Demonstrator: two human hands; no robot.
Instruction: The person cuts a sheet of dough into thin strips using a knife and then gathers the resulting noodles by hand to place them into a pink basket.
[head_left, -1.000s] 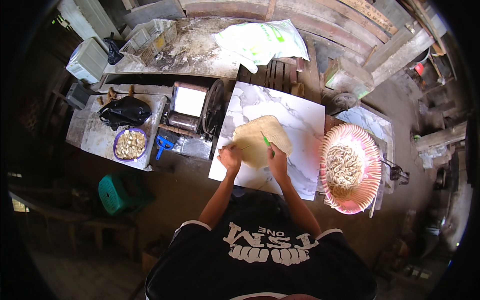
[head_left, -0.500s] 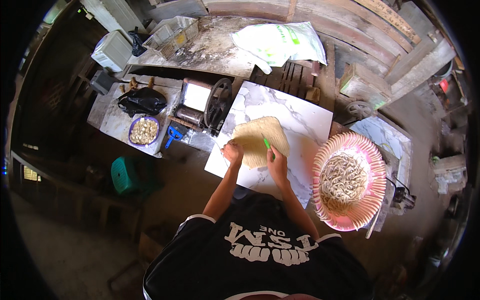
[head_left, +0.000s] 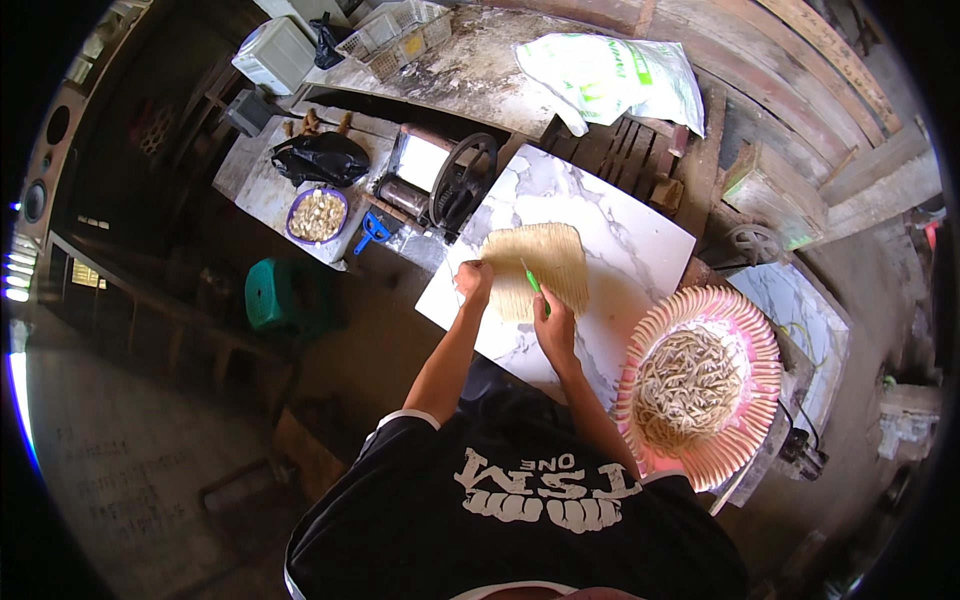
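Note:
A flat, pale yellow sheet of dough, finely lined across, lies on a white marble-patterned board. My right hand grips a small green-handled knife, whose thin tip rests over the middle of the sheet. At the sheet's left edge is my left hand, its fingers closed in a pinch; what they hold, if anything, is too small to make out.
Right of the board stands a pink basket with many pale strips inside and round its rim. To the left are a hand-wheel roller machine, a blue scraper, a purple bowl of pale pieces and a green stool. A white sack lies behind.
The whole view has shifted, so the table and machine sit further right in the picture. Both hands stay at the dough, with the knife still in my right hand.

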